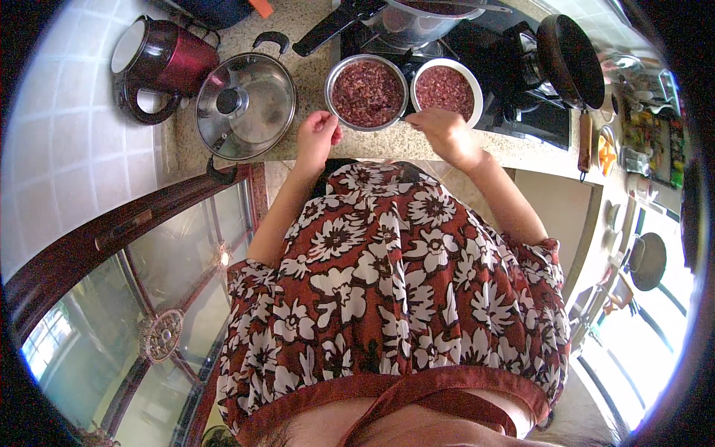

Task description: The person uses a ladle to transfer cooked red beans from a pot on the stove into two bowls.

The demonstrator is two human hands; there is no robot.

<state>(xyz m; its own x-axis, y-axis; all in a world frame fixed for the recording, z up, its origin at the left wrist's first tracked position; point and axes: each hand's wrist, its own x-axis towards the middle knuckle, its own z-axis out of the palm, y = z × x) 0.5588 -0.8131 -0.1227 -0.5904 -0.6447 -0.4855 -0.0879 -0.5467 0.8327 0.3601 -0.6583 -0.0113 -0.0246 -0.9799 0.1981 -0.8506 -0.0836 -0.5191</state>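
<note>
A steel bowl [366, 124] full of dark reddish, grainy cooked food, perhaps rice, sits at the counter's front edge by the cooktop. To its right stands a white bowl [479, 98] filled with the same kind of food. My left hand [317, 139] is at the steel bowl's lower left rim, fingers curled and thumb beside the rim. My right hand [447, 137] lies over the near edge of the white bowl, its fingertips reaching the gap between the bowls. Whether either hand grips a rim is hard to tell.
Behind the bowls is a steel pot [416, 25] with a long black handle [338, 28], on the black glass cooktop [497, 112]. A glass-lidded pan [262, 106] and a dark red kettle [184, 61] stand left. A frying pan [572, 61] occupies the right burner.
</note>
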